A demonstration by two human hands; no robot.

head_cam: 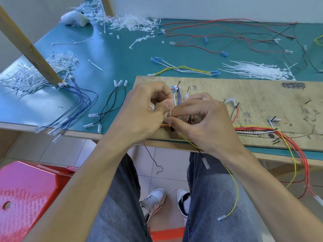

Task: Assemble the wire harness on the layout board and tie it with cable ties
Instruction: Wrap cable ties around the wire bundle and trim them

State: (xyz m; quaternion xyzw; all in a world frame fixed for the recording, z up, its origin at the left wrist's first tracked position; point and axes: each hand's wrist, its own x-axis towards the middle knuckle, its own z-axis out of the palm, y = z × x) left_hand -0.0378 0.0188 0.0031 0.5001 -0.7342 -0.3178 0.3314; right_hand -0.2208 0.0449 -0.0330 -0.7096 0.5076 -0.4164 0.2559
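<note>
A plywood layout board (258, 95) lies on the green table, with nails and handwritten marks. A wire harness (255, 131) of red, yellow, white and black wires runs along its front edge and hangs off to the right. At the board's left end my left hand (145, 110) and my right hand (197, 117) meet over the bundle. Both pinch a small white cable tie (170, 113) wrapped at the wires, thumbs and forefingers close together. The bundle under the fingers is mostly hidden. A yellow wire (234, 180) dangles over my lap.
A pile of fresh white cable ties (258, 69) lies behind the board. Loose blue wires (78, 102), black wires (108, 107), yellow-white wires (183, 69) and red wires (218, 32) spread over the table (113, 55). Cut tie scraps (132, 23) litter the back. A red stool (26, 198) stands left.
</note>
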